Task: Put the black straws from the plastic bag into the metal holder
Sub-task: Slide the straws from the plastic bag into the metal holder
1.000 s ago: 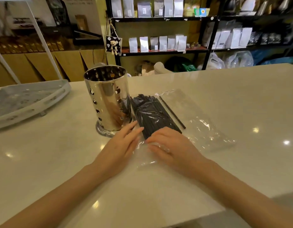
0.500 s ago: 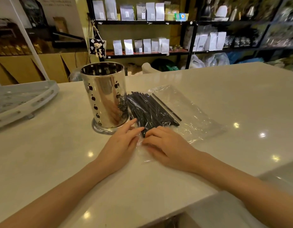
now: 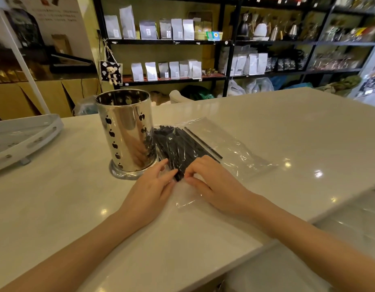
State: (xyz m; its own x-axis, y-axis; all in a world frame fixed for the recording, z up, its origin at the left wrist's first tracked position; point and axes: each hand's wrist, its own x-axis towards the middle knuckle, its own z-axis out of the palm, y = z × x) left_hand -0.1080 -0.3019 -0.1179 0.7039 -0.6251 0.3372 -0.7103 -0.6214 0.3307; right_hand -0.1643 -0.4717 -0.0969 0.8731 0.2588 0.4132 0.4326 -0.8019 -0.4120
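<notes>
While the metal holder [image 3: 125, 133] stands upright on the white counter [image 3: 287, 131], the black straws [image 3: 178, 148] are all bundled inside the clear plastic bag [image 3: 231, 150], which lies flat just to its right, touching the base or near enough. Both hands sit at the bag's near end. The left hand [image 3: 149, 191] lies with fingers loosely spread over the plastic and the straw tips; the right hand [image 3: 214, 184] has its fingertips curled in, pinching at the bag by the straw ends. One straw lies a bit apart from the bundle.
</notes>
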